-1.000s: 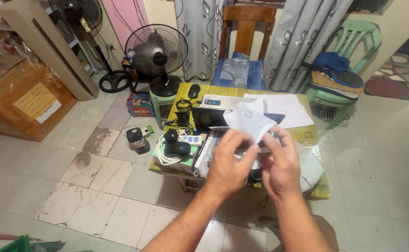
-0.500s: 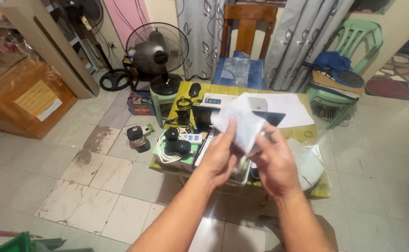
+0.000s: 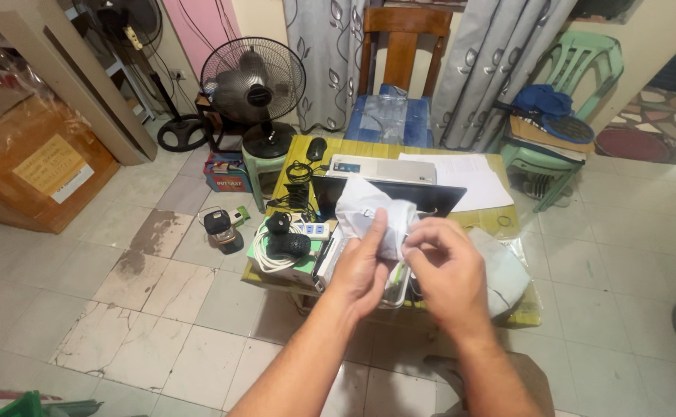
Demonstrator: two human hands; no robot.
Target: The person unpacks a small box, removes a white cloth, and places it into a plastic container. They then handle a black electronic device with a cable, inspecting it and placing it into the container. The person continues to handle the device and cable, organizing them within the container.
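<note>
A: What do we see first, starting big?

B: We see a low yellow table [image 3: 400,151] on the tiled floor, with a wooden chair [image 3: 397,69] behind it and a standing fan [image 3: 253,86] at its far left corner. On the table lie a dark laptop [image 3: 430,198], white papers [image 3: 469,177] and a white coiled cable [image 3: 270,256].

A: And our hands?

B: We hold both above the table's near edge. Our left hand [image 3: 363,266] has its thumb and fingers pressed onto a crumpled white cloth [image 3: 370,218], which is lifted in the air in front of the laptop. Our right hand [image 3: 447,266] sits just beside it, fingers curled, pinching the cloth's right edge.

A: Anything smaller?

B: A black mouse [image 3: 316,148] rests near the table's far edge.
</note>
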